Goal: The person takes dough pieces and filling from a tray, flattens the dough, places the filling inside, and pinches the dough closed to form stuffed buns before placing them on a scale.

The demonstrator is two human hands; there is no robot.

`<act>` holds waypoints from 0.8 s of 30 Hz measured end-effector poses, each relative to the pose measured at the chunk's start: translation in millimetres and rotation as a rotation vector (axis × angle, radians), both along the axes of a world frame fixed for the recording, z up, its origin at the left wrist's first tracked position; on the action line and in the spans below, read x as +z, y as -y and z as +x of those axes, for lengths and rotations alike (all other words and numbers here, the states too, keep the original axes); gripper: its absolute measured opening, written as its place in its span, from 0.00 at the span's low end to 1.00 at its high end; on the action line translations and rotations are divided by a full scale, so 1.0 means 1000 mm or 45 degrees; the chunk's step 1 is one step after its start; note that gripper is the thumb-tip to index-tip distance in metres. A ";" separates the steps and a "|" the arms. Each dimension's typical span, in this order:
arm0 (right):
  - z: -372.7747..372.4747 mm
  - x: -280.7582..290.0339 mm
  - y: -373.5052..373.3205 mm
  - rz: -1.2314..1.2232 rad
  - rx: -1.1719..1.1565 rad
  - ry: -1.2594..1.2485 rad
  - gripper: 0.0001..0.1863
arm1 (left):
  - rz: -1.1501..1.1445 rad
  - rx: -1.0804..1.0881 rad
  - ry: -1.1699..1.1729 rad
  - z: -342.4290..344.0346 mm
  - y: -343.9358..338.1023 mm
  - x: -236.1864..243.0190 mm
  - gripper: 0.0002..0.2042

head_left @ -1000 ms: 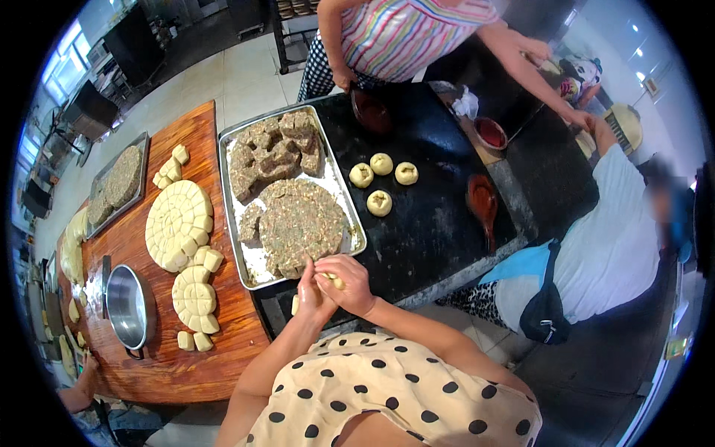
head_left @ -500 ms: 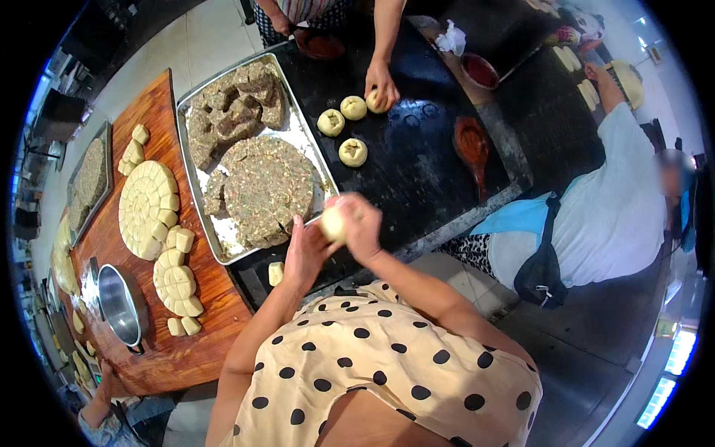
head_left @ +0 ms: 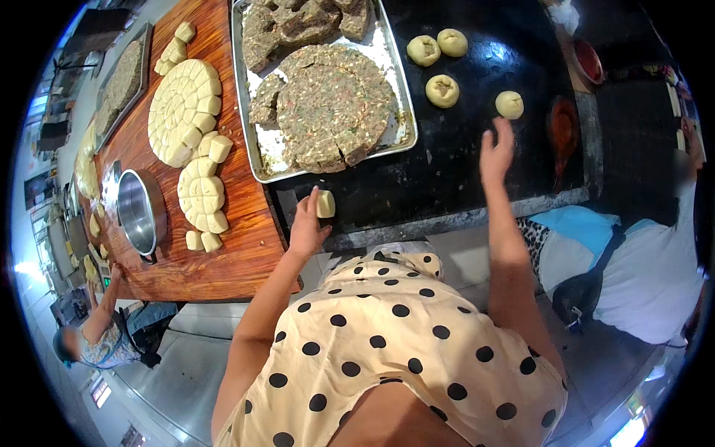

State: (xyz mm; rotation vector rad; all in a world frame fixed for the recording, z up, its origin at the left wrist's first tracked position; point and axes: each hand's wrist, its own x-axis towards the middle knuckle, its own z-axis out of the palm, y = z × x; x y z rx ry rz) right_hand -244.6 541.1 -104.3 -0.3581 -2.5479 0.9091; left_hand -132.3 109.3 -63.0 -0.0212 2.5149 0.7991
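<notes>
My left hand (head_left: 304, 228) reaches out at the near left corner of the black griddle, fingers stretched and thumb apart. Its fingertips are at the left side of a cut piece of pale dough (head_left: 325, 204); whether they press on it I cannot tell. Over the griddle's right part, my right hand (head_left: 497, 155) is open and holds nothing. Just beyond its fingertips sits a round dough ball (head_left: 509, 104). Farther left lie three more balls: one (head_left: 442, 91) with filling showing in its gathered top, another (head_left: 423, 51) with a pleated top, and a third (head_left: 452, 42) beside it.
A metal tray (head_left: 260, 173) of chopped filling (head_left: 335, 108) overlaps the griddle's left side. On the wooden table (head_left: 231, 272) are cut dough pieces (head_left: 186, 104) and a steel pot (head_left: 141, 212). A brown ladle-shaped tool (head_left: 563, 134) lies right. Co-workers stand at right and lower left.
The dough ball has left my hands and rests on the griddle at right. My hands have parted, the left toward the cut piece. The view has shifted; the far person's hands are out of sight.
</notes>
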 end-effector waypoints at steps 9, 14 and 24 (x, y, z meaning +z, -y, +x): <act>0.147 0.012 0.142 -0.662 0.230 0.401 0.13 | 0.298 -0.494 -0.042 -0.032 -0.015 -0.001 0.34; 0.151 0.035 0.156 -0.526 0.000 0.346 0.15 | 0.740 -0.826 0.142 -0.045 -0.094 -0.014 0.33; 0.094 -0.036 0.190 0.081 -0.105 0.528 0.28 | 0.411 -0.500 -0.242 -0.027 -0.102 -0.048 0.24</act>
